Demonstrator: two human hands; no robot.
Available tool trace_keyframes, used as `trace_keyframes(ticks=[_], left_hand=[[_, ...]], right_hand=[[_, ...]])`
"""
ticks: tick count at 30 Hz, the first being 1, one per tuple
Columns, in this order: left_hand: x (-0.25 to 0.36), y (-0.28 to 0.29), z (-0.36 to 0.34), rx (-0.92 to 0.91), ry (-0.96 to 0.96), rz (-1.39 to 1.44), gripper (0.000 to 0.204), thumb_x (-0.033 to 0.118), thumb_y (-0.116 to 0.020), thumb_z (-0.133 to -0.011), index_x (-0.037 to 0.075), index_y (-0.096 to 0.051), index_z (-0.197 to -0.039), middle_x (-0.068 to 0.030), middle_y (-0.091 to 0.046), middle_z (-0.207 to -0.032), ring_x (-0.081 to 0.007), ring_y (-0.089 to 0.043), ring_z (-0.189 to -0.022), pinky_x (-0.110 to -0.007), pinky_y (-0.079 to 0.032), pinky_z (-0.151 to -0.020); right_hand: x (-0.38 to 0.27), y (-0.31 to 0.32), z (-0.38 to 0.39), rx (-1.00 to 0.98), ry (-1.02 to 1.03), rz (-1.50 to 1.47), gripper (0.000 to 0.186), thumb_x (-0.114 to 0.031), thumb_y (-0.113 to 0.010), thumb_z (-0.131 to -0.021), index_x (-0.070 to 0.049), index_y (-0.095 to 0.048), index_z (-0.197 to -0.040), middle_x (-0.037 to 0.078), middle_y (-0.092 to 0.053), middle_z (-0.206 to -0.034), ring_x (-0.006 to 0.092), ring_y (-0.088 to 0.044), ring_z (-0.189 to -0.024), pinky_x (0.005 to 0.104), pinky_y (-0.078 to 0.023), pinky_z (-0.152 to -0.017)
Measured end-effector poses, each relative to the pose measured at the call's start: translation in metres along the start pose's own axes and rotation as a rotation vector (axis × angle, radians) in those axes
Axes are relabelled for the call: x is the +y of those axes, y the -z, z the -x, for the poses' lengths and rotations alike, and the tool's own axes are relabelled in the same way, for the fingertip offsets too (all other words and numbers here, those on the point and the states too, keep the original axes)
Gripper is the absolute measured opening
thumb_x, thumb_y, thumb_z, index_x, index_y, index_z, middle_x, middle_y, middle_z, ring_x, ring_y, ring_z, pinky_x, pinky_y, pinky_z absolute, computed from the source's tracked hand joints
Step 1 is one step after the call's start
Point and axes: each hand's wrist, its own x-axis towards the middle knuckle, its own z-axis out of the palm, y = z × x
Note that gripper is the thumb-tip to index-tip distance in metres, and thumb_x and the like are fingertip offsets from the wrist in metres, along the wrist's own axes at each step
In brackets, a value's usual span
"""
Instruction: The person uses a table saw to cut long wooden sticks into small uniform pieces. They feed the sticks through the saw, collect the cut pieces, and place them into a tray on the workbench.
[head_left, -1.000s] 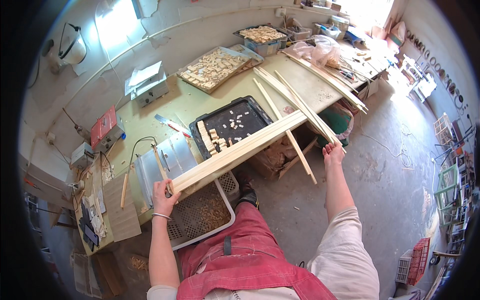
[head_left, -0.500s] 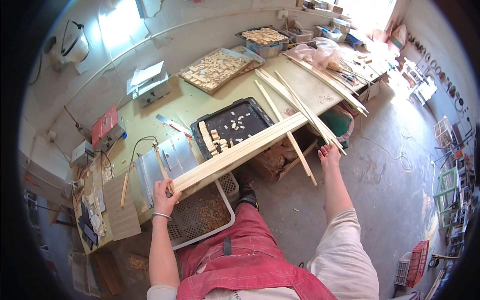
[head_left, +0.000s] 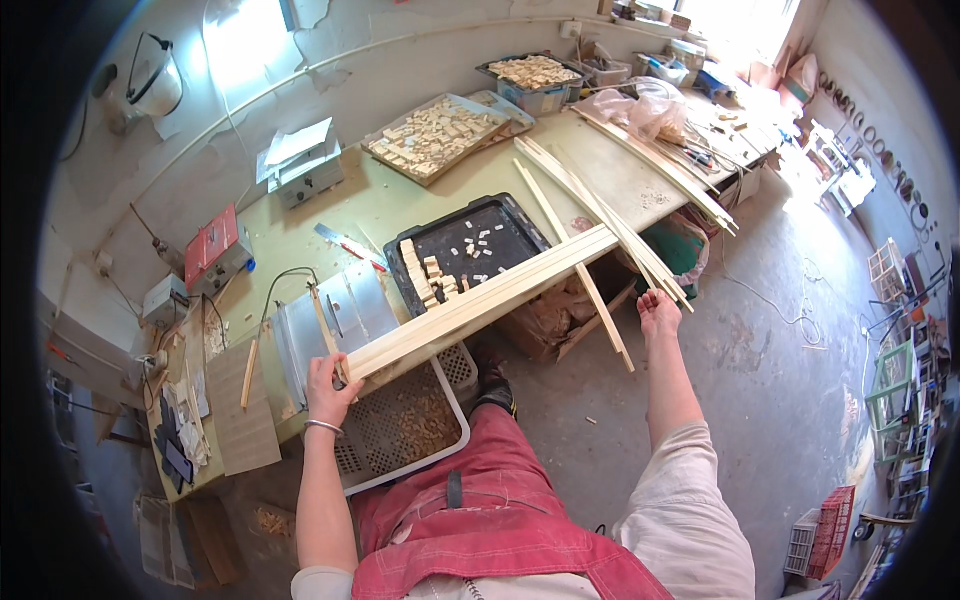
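My left hand [head_left: 331,390] is closed around the near left end of a flat row of pale wooden strips [head_left: 480,302], thumb on one side and fingers on the other. The row lies slantwise along the bench's front edge. At the right, my right hand [head_left: 659,314] has its fingers curled at the near ends of several thin wooden strips [head_left: 622,232], which cross the far end of the row. Its fingertips are partly hidden. Another thin strip [head_left: 603,318] juts out past the bench edge. Behind the row, a black tray [head_left: 515,237] holds small wooden blocks [head_left: 416,272] and white pieces.
A metal plate fixture [head_left: 352,308] lies on the bench near my left hand. Below stands a perforated crate [head_left: 463,432] with small wood pieces. Block-filled trays [head_left: 440,137], a red box [head_left: 216,248] and more strips [head_left: 655,163] are on the bench. A cardboard box [head_left: 560,320] sits underneath.
Both hands stay almost in place. The far part of one thin strip by my right hand looks slightly shifted and blurred. The whole view has moved a little.
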Motion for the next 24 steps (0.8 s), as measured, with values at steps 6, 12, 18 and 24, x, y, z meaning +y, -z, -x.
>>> trace_keyframes(ticks=[6,12,18,24], left_hand=[[0.001,0.000,0.001,0.010,-0.004,-0.003,0.055,0.012,-0.089,-0.071,0.011,-0.067,-0.122,-0.0053,-0.050,-0.103,-0.0219,-0.053,-0.087,-0.035,-0.051,-0.081],[0.005,0.001,0.001,0.012,-0.002,-0.003,0.055,0.011,-0.089,-0.071,0.011,-0.067,-0.121,-0.0053,-0.051,-0.103,-0.0222,-0.053,-0.087,-0.035,-0.051,-0.081],[0.006,0.001,0.000,0.012,0.003,0.004,0.056,0.011,-0.089,-0.070,0.011,-0.067,-0.121,-0.0056,-0.051,-0.103,-0.0224,-0.054,-0.086,-0.035,-0.051,-0.081],[0.004,0.000,0.001,0.018,0.001,-0.005,0.056,0.012,-0.090,-0.070,0.012,-0.067,-0.121,-0.0053,-0.052,-0.103,-0.0225,-0.054,-0.087,-0.035,-0.052,-0.081]], right_hand=[[-0.001,0.022,0.012,-0.021,0.003,0.006,0.014,-0.015,-0.054,-0.109,-0.005,-0.064,-0.108,0.008,-0.069,-0.087,0.0213,-0.066,-0.074,0.0429,-0.062,-0.075],[-0.003,0.041,0.012,0.034,-0.030,-0.007,0.013,-0.015,-0.057,-0.108,-0.007,-0.065,-0.103,0.005,-0.070,-0.083,0.0201,-0.067,-0.069,0.0429,-0.062,-0.071],[-0.005,0.065,0.007,0.011,-0.033,0.046,0.016,-0.017,-0.055,-0.109,-0.008,-0.066,-0.102,0.005,-0.069,-0.082,0.0196,-0.065,-0.069,0.0432,-0.062,-0.071],[0.000,0.080,0.005,0.033,-0.066,0.050,0.019,-0.018,-0.054,-0.110,-0.007,-0.066,-0.100,0.004,-0.068,-0.080,0.0191,-0.065,-0.067,0.0431,-0.062,-0.070]])
